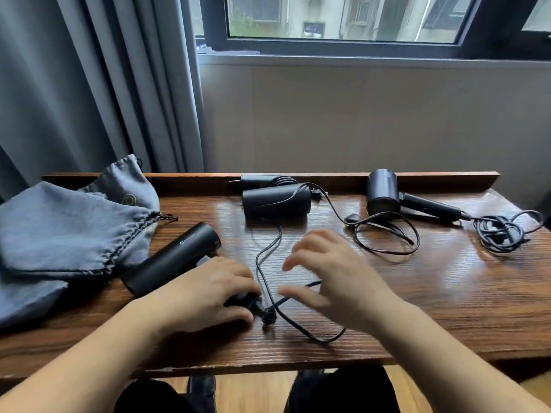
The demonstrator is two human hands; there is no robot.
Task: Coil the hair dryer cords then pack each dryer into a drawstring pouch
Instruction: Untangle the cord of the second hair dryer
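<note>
A black hair dryer (176,260) lies near the front left of the wooden table (447,293). My left hand (208,290) grips its handle end, where the black cord (268,263) comes out. My right hand (334,272) hovers over that cord with fingers spread and holds nothing. The cord loops across the table in front of my hands. A second black dryer (275,201) lies at the back middle, its cord (384,234) loose to the right. A third dryer (384,195) stands at the back right with a bundled cord (504,231). Grey drawstring pouches (65,228) are piled at the left.
A low wooden ledge (432,178) runs along the back of the table, under a window and wall. Grey curtains (89,84) hang at the left behind the pouches. My knees show below the table's front edge.
</note>
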